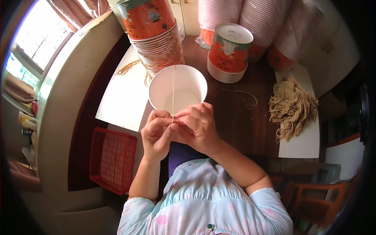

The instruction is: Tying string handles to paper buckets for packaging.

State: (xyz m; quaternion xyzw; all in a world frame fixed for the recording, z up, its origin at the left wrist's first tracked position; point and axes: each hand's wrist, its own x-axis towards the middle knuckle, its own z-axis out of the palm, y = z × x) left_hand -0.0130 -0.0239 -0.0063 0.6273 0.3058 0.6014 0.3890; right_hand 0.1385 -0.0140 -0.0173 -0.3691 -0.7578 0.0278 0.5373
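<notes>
A white-lined paper bucket (184, 83) stands in front of me at the table's near edge, its mouth tilted toward me. A thin beige cord (173, 84) runs from its far rim across the mouth to the near rim. There my left hand (156, 133) pinches the cord between thumb and finger. My right hand (199, 125) is closed against the same spot, its fingertips meeting the left ones at the cord. The cord's end and the near rim are partly hidden by my fingers.
Stacked orange buckets (156, 43) rise at the back left; a shorter stack (229, 55) stands back right, with plastic-wrapped stacks (262, 23) behind. A heap of beige cords (291, 105) lies at the right. One loose cord (250, 100) rests on the table. A red crate (113, 158) sits low left.
</notes>
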